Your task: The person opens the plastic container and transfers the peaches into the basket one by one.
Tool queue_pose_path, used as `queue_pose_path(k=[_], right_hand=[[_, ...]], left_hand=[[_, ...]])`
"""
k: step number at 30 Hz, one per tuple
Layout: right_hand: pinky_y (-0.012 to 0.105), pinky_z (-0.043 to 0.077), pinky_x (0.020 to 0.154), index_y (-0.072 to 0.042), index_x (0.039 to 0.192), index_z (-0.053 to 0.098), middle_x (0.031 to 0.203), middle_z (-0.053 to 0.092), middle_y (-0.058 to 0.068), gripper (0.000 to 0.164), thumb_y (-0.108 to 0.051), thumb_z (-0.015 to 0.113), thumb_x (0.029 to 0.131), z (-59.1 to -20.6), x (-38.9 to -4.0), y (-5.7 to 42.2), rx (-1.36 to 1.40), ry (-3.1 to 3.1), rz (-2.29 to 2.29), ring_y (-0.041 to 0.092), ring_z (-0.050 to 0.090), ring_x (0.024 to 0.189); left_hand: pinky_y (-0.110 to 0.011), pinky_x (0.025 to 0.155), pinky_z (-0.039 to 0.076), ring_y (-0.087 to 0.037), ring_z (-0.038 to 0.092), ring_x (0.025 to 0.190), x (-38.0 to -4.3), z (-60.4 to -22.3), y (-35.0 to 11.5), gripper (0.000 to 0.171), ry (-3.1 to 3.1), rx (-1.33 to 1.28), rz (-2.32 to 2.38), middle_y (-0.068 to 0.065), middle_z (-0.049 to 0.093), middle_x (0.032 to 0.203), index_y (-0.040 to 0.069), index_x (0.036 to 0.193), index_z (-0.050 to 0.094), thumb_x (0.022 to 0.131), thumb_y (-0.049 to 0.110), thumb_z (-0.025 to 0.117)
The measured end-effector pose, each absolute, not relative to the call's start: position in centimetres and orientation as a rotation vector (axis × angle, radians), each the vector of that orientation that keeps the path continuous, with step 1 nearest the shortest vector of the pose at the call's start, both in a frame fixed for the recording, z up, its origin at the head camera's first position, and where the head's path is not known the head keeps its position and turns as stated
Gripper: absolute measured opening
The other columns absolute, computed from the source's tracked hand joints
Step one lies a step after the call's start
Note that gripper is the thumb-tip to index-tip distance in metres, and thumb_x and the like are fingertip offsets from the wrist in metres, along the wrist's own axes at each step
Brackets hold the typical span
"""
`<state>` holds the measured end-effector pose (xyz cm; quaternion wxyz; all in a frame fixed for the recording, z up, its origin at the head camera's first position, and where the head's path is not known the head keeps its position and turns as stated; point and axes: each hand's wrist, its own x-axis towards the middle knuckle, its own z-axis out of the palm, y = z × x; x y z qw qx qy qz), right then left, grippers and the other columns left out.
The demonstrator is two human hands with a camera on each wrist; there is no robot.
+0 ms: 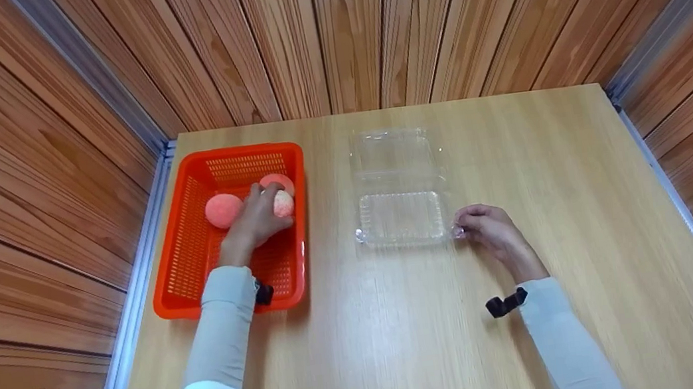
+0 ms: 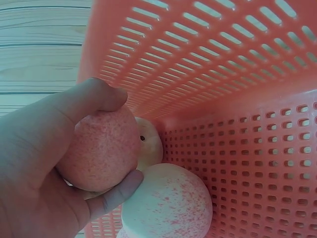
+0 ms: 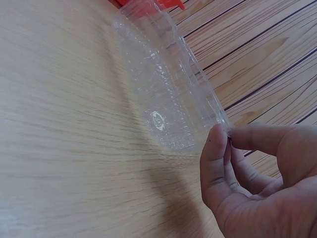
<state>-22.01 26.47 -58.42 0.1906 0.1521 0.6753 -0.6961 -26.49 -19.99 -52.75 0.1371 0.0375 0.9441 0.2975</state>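
My left hand [image 1: 256, 218] reaches into an orange-red basket [image 1: 307, 226]. In the left wrist view, its thumb and fingers grip a pink peach [image 2: 101, 151]. A pale peach with red speckles [image 2: 171, 201] lies by the fingertips, and a cream-coloured one with a small dark spot [image 2: 150, 144] is partly hidden behind the held peach. In the head view another pink peach [image 1: 224, 210] sits left of the hand. On the table, a clear plastic clamshell box [image 1: 402, 217] lies unfolded. My right hand [image 1: 492, 232] pinches the box's near right edge between thumb and fingers.
The basket stands at the left of the wooden table [image 1: 367, 352], and the box lies near the middle. The box's lid [image 1: 394, 151] is folded back toward the rear. Wood-patterned panels [image 1: 352, 33] with metal rails enclose the table's back and sides.
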Motion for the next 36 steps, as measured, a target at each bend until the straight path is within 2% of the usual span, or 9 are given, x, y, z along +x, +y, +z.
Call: queue_pose_path(k=[5,13,16,21,25,29,31,36], right_hand=[[0.031,0.061,0.085,0.014,0.127,0.058,0.091,0.071,0.0,0.027,-0.002,0.059,0.105,-58.3,-22.0,26.5,0.425,1.893,-1.958,0.012,0.07,0.083],[0.032,0.062,0.085,0.015,0.126,0.058,0.09,0.071,0.0,0.027,-0.001,0.06,0.105,-58.4,-22.0,26.5,0.426,1.893,-1.961,0.013,0.071,0.084],[0.032,0.062,0.085,0.014,0.125,0.059,0.09,0.071,0.0,0.026,-0.001,0.06,0.104,-58.4,-22.0,26.4,0.425,1.899,-1.958,0.013,0.071,0.084],[0.032,0.062,0.087,0.014,0.126,0.058,0.091,0.071,0.001,0.027,-0.002,0.06,0.105,-58.3,-22.0,26.4,0.421,1.902,-1.939,0.013,0.071,0.085],[0.031,0.062,0.088,0.014,0.129,0.057,0.094,0.07,0.002,0.03,-0.004,0.06,0.106,-58.3,-21.9,26.5,0.413,1.906,-1.936,0.014,0.07,0.086],[0.031,0.062,0.088,0.013,0.128,0.059,0.095,0.069,0.003,0.028,-0.004,0.06,0.105,-58.2,-21.8,26.5,0.405,1.905,-1.943,0.015,0.07,0.086],[0.031,0.062,0.088,0.013,0.127,0.059,0.094,0.069,0.003,0.027,-0.003,0.06,0.105,-58.2,-21.8,26.6,0.405,1.905,-1.945,0.015,0.071,0.085],[0.032,0.062,0.088,0.013,0.126,0.059,0.095,0.069,0.003,0.026,-0.003,0.06,0.105,-58.3,-21.8,26.5,0.407,1.9,-1.949,0.015,0.07,0.085]], left_hand=[[-0.062,0.107,0.055,-0.038,0.056,0.121,-26.6,-52.8,-20.0,0.077,2.759,0.1,0.83,-0.014,0.049,0.136,0.021,0.157,0.045,0.09,0.027,0.082],[-0.062,0.108,0.054,-0.039,0.056,0.119,-26.8,-52.9,-20.0,0.078,2.788,0.101,0.751,-0.016,0.049,0.136,0.017,0.158,0.043,0.09,0.029,0.081],[-0.061,0.108,0.054,-0.039,0.056,0.12,-26.9,-52.8,-20.0,0.079,2.766,0.074,0.781,-0.016,0.047,0.138,0.017,0.158,0.041,0.09,0.027,0.08],[-0.063,0.11,0.052,-0.042,0.051,0.126,-27.0,-52.8,-19.8,0.086,2.711,0.015,0.778,-0.017,0.036,0.151,0.019,0.161,0.033,0.088,0.026,0.08],[-0.063,0.114,0.049,-0.044,0.049,0.131,-27.3,-52.8,-19.6,0.092,2.707,0.019,0.732,-0.022,0.033,0.156,0.013,0.161,0.028,0.087,0.03,0.081],[-0.063,0.118,0.045,-0.044,0.047,0.134,-27.5,-52.7,-19.6,0.098,2.713,0.039,0.712,-0.023,0.036,0.153,0.007,0.163,0.024,0.088,0.033,0.08],[-0.064,0.118,0.044,-0.043,0.047,0.134,-27.4,-52.8,-19.7,0.1,2.709,0.039,0.707,-0.022,0.037,0.153,0.008,0.164,0.023,0.087,0.034,0.081],[-0.068,0.116,0.044,-0.044,0.046,0.133,-27.0,-53.0,-19.9,0.095,2.675,0.017,0.709,-0.021,0.039,0.151,0.017,0.162,0.033,0.085,0.035,0.083]])
